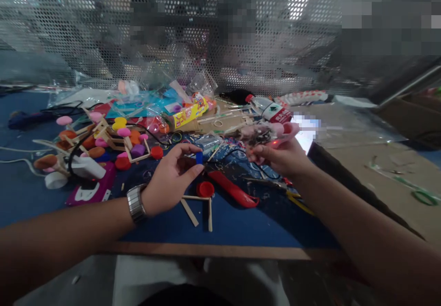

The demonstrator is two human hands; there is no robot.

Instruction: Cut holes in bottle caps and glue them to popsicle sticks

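Holding blue piece (199, 157) between thumb and fingers of our left hand (167, 178); right hand (284, 156) grasping pink tool (272, 132), both above tabletop (241, 232). Red cap (206, 189), sticks (210, 215), red tool (232, 188) below. Bottle (274, 111) behind pink tool; yellow packet (191, 113) beyond left hand; purple box (110, 176) crowding our left.

Your left hand (175, 177) is pinching a small, blue, cap-like plastic piece (199, 158), while your right hand (279, 158) is gripping a pink plastic glue gun (275, 133) between its two and three o'clock. A round red plastic cap (206, 189) is lying at its six o'clock, just beside thin pale wooden sticks (196, 199).
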